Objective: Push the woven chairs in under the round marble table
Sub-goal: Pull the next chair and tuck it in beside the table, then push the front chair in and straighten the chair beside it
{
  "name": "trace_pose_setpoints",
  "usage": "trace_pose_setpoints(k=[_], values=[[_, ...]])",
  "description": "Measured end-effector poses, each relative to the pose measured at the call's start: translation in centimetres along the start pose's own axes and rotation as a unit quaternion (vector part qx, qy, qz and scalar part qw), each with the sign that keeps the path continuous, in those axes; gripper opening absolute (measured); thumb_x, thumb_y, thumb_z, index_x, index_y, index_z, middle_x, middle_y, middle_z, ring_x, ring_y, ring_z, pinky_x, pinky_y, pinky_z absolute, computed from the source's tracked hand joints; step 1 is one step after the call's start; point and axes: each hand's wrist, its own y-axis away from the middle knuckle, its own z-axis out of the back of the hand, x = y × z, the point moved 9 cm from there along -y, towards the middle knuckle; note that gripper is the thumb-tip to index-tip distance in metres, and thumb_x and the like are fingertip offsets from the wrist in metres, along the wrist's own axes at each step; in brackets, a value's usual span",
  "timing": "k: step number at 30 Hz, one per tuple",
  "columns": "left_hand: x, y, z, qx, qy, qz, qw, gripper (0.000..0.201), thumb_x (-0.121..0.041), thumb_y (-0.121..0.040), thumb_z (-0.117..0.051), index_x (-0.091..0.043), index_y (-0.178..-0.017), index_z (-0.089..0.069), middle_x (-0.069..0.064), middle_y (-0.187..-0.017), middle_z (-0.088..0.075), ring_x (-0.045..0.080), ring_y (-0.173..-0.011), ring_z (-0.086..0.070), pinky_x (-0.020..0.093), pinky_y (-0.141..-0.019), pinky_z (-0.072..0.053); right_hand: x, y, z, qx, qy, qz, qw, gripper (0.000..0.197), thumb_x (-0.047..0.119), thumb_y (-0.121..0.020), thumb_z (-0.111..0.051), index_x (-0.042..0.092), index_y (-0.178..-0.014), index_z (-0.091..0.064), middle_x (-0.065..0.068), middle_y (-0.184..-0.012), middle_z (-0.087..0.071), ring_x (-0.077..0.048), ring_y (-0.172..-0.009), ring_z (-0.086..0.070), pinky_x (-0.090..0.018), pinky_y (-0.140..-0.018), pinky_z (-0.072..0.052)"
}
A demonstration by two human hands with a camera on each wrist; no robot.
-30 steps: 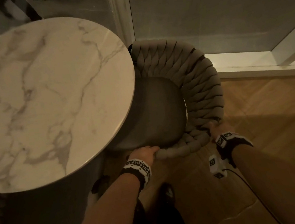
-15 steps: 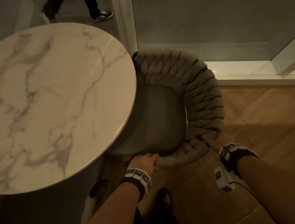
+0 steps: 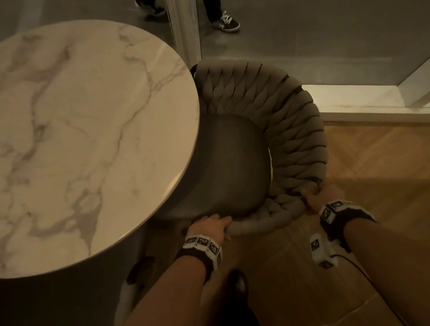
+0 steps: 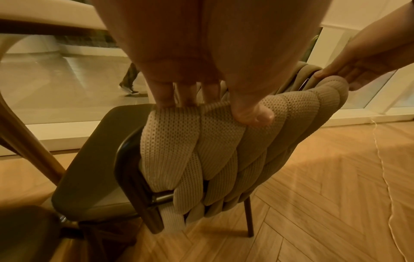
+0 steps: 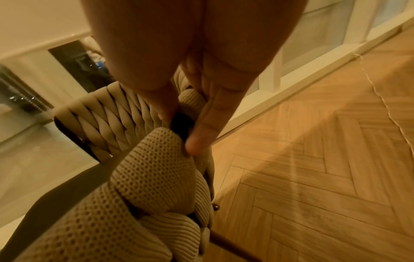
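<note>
A herringbone wood floor [image 3: 386, 170] filled the lower right of the head view, bounded by a white baseboard and glass panels [image 3: 328, 42] along the upper right. Through the glass at the top of the frame, another person's legs and sneakers [image 3: 225, 23] were visible. The round marble worktop [image 3: 72, 141] occupied the left and centre of the head view, white with grey veins, on a dark base.

The woven chair [image 3: 293, 127] stood just right of the worktop in the middle of the frame. Its smooth seat [image 3: 230, 166] lay partly beneath the marble edge, and its curved, thickly braided back wrapped around the right and lower sides. In the left wrist view the dark metal frame and one slim leg [image 4: 248, 218] showed below the weave.

The left hand [image 3: 210, 226] gripped the near end of the braided backrest, fingers curled over the top and thumb pressed into the outer knit. The right hand [image 3: 319, 196] held the backrest farther right, thumb and fingers closed around a braid where the dark frame showed through. Both wrists wore black bands with white marker tags [image 3: 204, 244]. A thin cable [image 3: 354, 262] trailed from the right wristband toward the lower right.
</note>
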Motion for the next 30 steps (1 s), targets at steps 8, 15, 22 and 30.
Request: trace_pose_setpoints(k=[8,15,22,30], values=[[1.5,2.4,-0.7,-0.018,0.045,-0.016,0.999,0.048,-0.033,-0.097,-0.040,-0.029,-0.145,-0.035,0.004,-0.146,-0.043,0.029,-0.131,-0.043,0.044,-0.111,-0.035,0.2,3.3,-1.0,0.031,0.086,0.020,0.996,0.049,0.038,-0.096,-0.051,-0.002,-0.124,-0.053,-0.020,-0.113,-0.061,-0.034,-0.102,-0.059,-0.037,-0.082,-0.046],[7.8,9.8,1.7,-0.120,0.117,-0.005,0.986,0.039,-0.032,-0.096,-0.042,-0.025,-0.133,-0.052,0.002,-0.138,-0.052,0.024,-0.125,-0.050,0.036,-0.107,-0.040,4.4,7.2,-1.6,-0.036,0.182,0.081,0.979,0.044,0.039,-0.093,-0.041,0.016,-0.130,-0.049,-0.016,-0.136,-0.046,-0.038,-0.120,-0.049,-0.044,-0.096,-0.047],[19.2,22.4,2.7,-0.214,0.163,0.022,0.963,0.028,-0.029,-0.093,-0.044,-0.024,-0.108,-0.068,0.002,-0.113,-0.069,0.024,-0.104,-0.064,0.035,-0.092,-0.051,13.8,21.6,-9.2,0.040,0.156,0.230,0.960,0.034,0.028,-0.095,-0.051,0.016,-0.127,-0.058,-0.011,-0.132,-0.059,-0.029,-0.119,-0.055,-0.033,-0.098,-0.043],[35.0,35.7,-2.9,-0.262,0.191,0.133,0.937,0.024,-0.034,-0.093,-0.045,-0.031,-0.105,-0.066,-0.001,-0.108,-0.071,0.023,-0.100,-0.065,0.035,-0.085,-0.050,20.9,38.7,-20.7,0.139,0.180,0.381,0.896,0.019,0.028,-0.096,-0.051,0.027,-0.108,-0.066,0.001,-0.097,-0.065,-0.014,-0.085,-0.060,-0.024,-0.070,-0.043]])
